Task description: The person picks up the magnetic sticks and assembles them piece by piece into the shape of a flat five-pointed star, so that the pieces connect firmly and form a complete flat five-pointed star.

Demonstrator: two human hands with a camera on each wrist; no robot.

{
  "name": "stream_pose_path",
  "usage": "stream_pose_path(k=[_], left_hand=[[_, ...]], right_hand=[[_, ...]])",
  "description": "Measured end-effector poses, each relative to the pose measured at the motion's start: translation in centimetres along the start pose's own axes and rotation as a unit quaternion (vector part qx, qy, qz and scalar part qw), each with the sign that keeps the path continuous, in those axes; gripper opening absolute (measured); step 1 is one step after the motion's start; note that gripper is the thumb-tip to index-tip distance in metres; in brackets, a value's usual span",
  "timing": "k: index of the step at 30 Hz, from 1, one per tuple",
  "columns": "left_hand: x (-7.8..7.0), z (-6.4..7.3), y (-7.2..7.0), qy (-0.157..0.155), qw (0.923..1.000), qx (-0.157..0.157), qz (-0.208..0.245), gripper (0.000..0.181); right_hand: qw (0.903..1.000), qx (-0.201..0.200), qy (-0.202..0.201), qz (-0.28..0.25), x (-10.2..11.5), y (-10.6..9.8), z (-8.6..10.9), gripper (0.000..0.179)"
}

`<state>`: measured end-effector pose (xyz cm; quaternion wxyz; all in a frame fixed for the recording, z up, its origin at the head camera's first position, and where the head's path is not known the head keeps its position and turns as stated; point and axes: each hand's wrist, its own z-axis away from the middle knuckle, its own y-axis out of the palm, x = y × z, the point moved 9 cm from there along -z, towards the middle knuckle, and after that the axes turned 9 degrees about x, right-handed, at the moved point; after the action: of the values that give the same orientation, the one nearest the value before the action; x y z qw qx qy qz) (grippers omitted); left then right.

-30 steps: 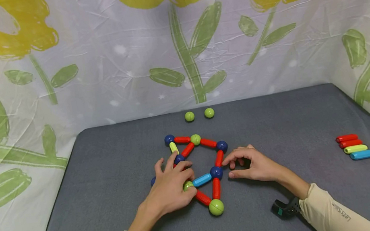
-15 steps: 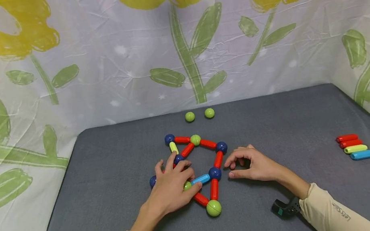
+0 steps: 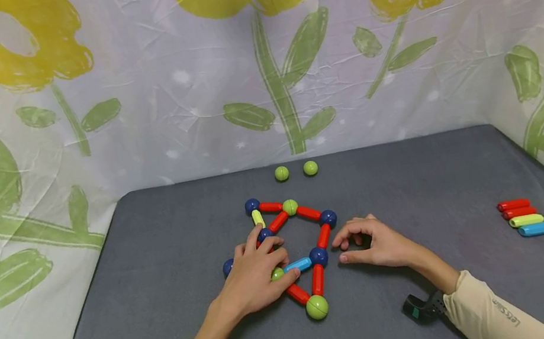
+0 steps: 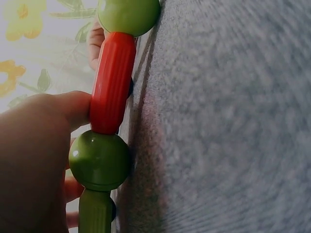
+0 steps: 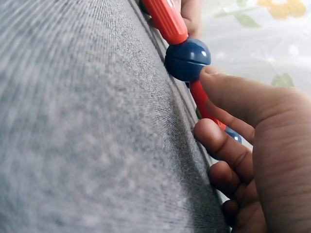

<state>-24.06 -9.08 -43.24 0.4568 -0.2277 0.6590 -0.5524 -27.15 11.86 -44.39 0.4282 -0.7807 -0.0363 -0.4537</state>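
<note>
A flat shape of magnetic rods and balls (image 3: 323,236) lies mid-table, with red, blue and yellow-green rods between navy and green balls. My left hand (image 3: 247,278) rests over its left part with bent, spread fingers, hiding some pieces. Its thumb lies along the blue rod (image 3: 297,265), close to a green ball (image 3: 277,273). In the left wrist view, the thumb is beside a red rod (image 4: 112,82). My right hand (image 3: 379,244), loosely curled and holding nothing, hovers just right of a navy ball (image 3: 319,256). The right wrist view has its thumb near a navy ball (image 5: 188,59).
Two loose green balls (image 3: 311,168) sit near the table's back edge. At the far right lies a row of rods: two red rods (image 3: 518,212), a yellow-green rod (image 3: 526,220) and a blue rod (image 3: 537,229). A flower-printed cloth (image 3: 178,125) hangs behind the grey table (image 3: 442,183).
The lower part of the shape has shifted slightly left. My left thumb has slid right from the green ball onto the blue rod. The right hand stays almost still.
</note>
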Motion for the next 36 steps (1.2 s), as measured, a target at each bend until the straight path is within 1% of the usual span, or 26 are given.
stream_pose_path(k=[4, 6, 9, 11, 15, 22, 27, 31, 36], left_hand=[[0.0, 0.0, 0.0, 0.0, 1.0, 0.001, 0.001, 0.026], [0.0, 0.0, 0.1, -0.001, 1.0, 0.002, 0.002, 0.026], [0.0, 0.0, 0.2, 0.003, 1.0, 0.0, 0.004, 0.024], [0.1, -0.1, 0.3, 0.004, 1.0, 0.002, 0.004, 0.023], [0.1, -0.1, 0.3, 0.006, 1.0, 0.0, 0.0, 0.023], [0.3, 0.0, 0.2, -0.002, 1.0, 0.007, 0.004, 0.025], [0.3, 0.1, 0.2, -0.002, 1.0, 0.007, 0.006, 0.026], [0.3, 0.1, 0.2, 0.0, 1.0, 0.005, 0.006, 0.025], [0.2, 0.1, 0.2, 0.003, 1.0, 0.008, 0.004, 0.025]], right_hand=[[0.9999, 0.006, 0.01, -0.003, -0.2, -0.1, 0.1, 0.021], [0.9998, 0.01, 0.012, -0.015, -0.2, -0.1, 0.2, 0.021], [0.9987, 0.017, 0.01, -0.047, -0.2, -0.4, 0.6, 0.023], [0.9977, 0.019, 0.005, -0.065, 0.0, -0.7, 1.0, 0.025], [0.9974, 0.016, 0.013, -0.069, 0.0, -1.8, 2.5, 0.029], [0.9985, -0.01, 0.039, -0.037, -0.6, -4.6, 5.5, 0.033], [0.9976, -0.03, 0.063, -0.002, -1.2, -6.6, 7.3, 0.037], [0.9944, -0.059, 0.067, 0.057, -1.2, -8.5, 8.6, 0.043], [0.9824, -0.098, 0.075, 0.14, -1.2, -11.2, 10.8, 0.054]])
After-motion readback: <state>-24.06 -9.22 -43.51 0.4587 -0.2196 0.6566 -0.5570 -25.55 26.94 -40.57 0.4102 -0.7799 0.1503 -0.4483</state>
